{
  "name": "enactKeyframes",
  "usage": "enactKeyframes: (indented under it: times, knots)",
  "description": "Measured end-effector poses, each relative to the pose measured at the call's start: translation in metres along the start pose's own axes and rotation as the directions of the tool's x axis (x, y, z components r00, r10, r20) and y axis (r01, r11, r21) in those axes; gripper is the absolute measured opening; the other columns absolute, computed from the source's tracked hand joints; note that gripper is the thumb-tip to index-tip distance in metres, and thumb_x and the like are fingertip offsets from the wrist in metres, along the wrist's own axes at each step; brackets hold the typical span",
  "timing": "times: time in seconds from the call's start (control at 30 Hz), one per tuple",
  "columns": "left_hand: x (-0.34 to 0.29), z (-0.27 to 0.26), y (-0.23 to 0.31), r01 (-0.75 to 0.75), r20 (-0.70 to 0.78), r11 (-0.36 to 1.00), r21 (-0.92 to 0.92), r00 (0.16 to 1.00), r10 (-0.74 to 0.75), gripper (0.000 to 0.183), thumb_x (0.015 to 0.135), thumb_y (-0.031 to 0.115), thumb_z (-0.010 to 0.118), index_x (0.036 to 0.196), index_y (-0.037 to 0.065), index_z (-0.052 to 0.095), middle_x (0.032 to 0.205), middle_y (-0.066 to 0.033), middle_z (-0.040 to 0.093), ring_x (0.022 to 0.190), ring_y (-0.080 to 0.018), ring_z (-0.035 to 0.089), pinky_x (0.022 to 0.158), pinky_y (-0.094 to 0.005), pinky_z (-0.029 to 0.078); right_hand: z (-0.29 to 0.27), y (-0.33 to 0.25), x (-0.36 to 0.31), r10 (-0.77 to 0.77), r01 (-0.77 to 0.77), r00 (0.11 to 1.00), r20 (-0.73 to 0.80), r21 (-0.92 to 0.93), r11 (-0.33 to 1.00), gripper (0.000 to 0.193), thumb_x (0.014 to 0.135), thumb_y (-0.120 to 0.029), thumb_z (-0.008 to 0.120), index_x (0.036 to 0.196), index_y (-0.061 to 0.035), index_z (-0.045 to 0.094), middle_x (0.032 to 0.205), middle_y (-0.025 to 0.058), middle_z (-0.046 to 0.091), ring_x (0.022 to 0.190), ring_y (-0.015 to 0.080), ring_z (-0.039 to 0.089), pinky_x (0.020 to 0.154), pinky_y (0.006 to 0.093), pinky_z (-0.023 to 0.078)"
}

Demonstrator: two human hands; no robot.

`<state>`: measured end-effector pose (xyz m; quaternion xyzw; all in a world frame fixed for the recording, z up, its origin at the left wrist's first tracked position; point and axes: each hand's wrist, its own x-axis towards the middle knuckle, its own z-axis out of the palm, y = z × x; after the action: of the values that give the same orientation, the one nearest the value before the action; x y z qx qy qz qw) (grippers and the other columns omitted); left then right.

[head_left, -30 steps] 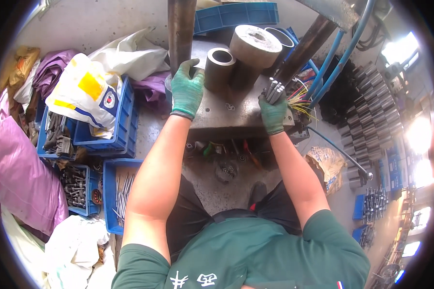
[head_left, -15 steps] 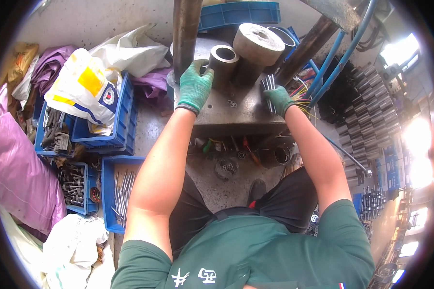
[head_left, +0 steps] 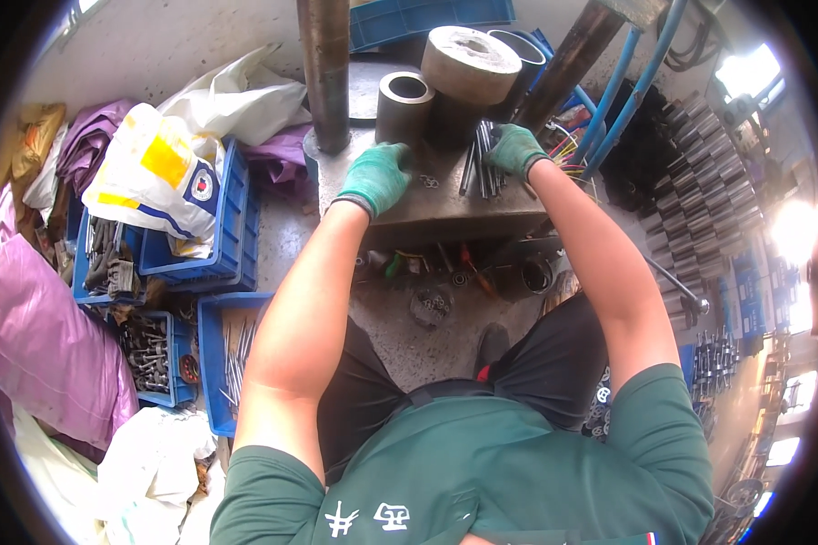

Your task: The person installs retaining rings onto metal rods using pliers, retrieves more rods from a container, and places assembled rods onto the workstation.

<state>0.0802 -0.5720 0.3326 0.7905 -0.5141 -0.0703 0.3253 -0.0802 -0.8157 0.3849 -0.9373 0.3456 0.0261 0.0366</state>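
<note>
A bundle of thin dark metal rods (head_left: 483,168) rests slantwise on the metal worktable (head_left: 332,186). My right hand (head_left: 517,150), in a green glove, closes its fingers on the rods' upper right side. To the left, my green-gloved left hand (head_left: 377,180) is at the foot of a short thick-walled metal tube (head_left: 404,107), with its fingers loosely bent and apart and nothing visible in them. Whether it touches the tube is hard to see. A few small metal pieces (head_left: 429,182) lie between my hands. Behind them, a thick pale disc (head_left: 471,64) sits on a dark cylinder.
A steel column (head_left: 325,73) rises at the table's left, and a slanted dark bar (head_left: 573,64) at its right beside blue pipes (head_left: 636,100). Blue bins (head_left: 236,218) stand on the left. One low blue tray (head_left: 211,363) holds long rods. Stacked metal tubes (head_left: 700,200) are on the right.
My left hand has come down from the tube's side to its foot. My right hand and the rods have shifted left, and the rods now lean on the tabletop.
</note>
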Motion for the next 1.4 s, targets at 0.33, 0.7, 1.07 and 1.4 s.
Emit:
enactKeyframes:
  times: [0.33,0.7,1.07,1.4]
  knots:
    - [-0.002,0.013,0.036,-0.049,-0.005,0.999,0.007,0.999,0.049,0.029,0.09,0.018,0.073,0.118,0.01,0.073,0.12,-0.0198,0.07,0.114,-0.0417,0.066,0.1,-0.0484,0.054,0.009,0.047,-0.041,0.098,0.048,0.98,-0.174,0.681,0.73,0.046,0.082,0.015,0.05,0.119,0.0008,0.073,0.108,0.0163,0.079,0.099,0.023,0.076,0.09,0.0344,0.059]
    - [-0.013,0.053,0.099,-0.29,0.095,0.893,0.343,0.957,0.274,0.034,0.091,0.028,0.072,0.119,0.009,0.073,0.114,-0.0139,0.07,0.11,-0.0332,0.065,0.096,-0.047,0.055,0.028,0.091,-0.076,0.004,0.154,0.905,-0.426,0.335,0.929,0.041,0.083,-0.018,0.069,0.118,0.0008,0.075,0.118,0.0238,0.074,0.113,0.0377,0.07,0.104,0.0424,0.053]
    - [-0.033,0.059,0.112,-0.183,0.151,0.93,0.319,0.978,0.141,0.024,0.089,0.023,0.074,0.104,0.005,0.067,0.105,-0.017,0.068,0.097,-0.0355,0.07,0.085,-0.0479,0.058,0.038,0.083,-0.055,0.033,0.017,0.95,-0.312,0.157,0.987,0.043,0.082,-0.035,0.074,0.113,-0.0044,0.076,0.12,0.0221,0.072,0.113,0.04,0.068,0.103,0.0471,0.053]
    - [-0.036,0.035,0.086,0.793,0.734,0.072,-0.605,0.591,-0.334,0.031,0.105,0.027,0.057,0.127,0.006,0.062,0.084,-0.0068,0.07,0.061,-0.0192,0.066,0.055,-0.0299,0.051,0.023,0.125,-0.061,0.249,0.023,0.968,0.019,0.986,-0.164,0.023,0.088,-0.021,0.075,0.102,-0.0028,0.076,0.089,0.0076,0.076,0.08,0.0174,0.07,0.076,0.0311,0.055]
